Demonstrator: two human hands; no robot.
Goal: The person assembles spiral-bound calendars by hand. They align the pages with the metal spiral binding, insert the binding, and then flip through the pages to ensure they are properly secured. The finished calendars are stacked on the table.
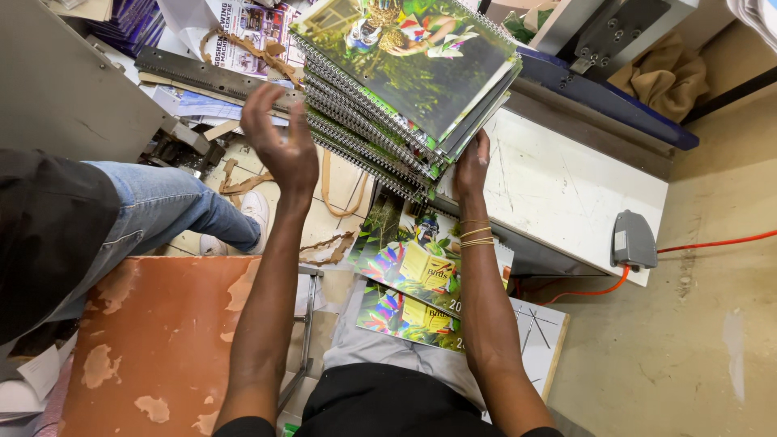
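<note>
Head view | white worktable (566, 190): stack of spiral-bound calendars (409, 85) overhangs its left edge | two loose calendars (421, 267) on person's lap | right hand (472, 166) props stack's underside, fingers hidden | left hand (279, 133) open, fingers spread beside wire spines, holding nothing

A print or bindery workshop: a stack of spiral-bound calendars (405, 81) with glossy colour covers, more printed covers (413, 275) below, grey metal machines (65, 81), paper and cardboard scraps (251, 48), a foot pedal (633, 240) with an orange cable (712, 241) on bare concrete.
</note>
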